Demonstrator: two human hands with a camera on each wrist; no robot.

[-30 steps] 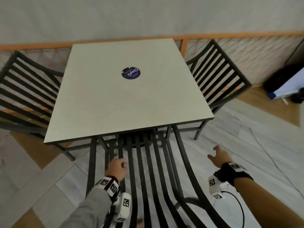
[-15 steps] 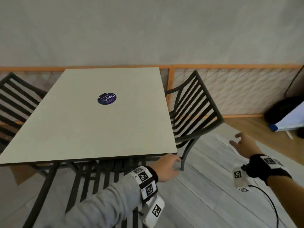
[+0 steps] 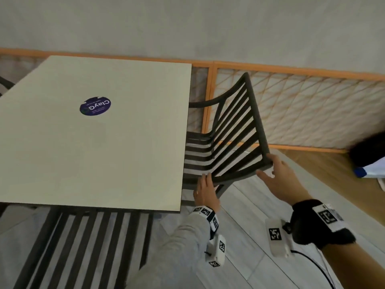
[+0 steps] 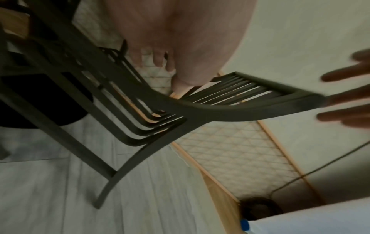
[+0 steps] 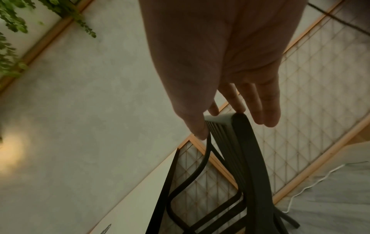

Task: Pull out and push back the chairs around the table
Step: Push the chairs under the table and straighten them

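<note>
Chair: the side chair point(image 3: 235, 140) is tucked against the table point(image 3: 104, 142), on its right-hand side.
Left hand: the left hand point(image 3: 205, 191) is laid with straight fingers at the backrest's near corner, nothing clasped.
Right hand: the right hand point(image 3: 280, 180) is spread at the top rail's far corner, not yet closed.
Technique: both corners should be wrapped firmly before any pull; the chair is best drawn straight back, level, so the legs are not dragged crooked.

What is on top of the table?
Only a round dark sticker lies on the table. Beneath its near edge a chair's slats show; the seat is hidden.
</note>
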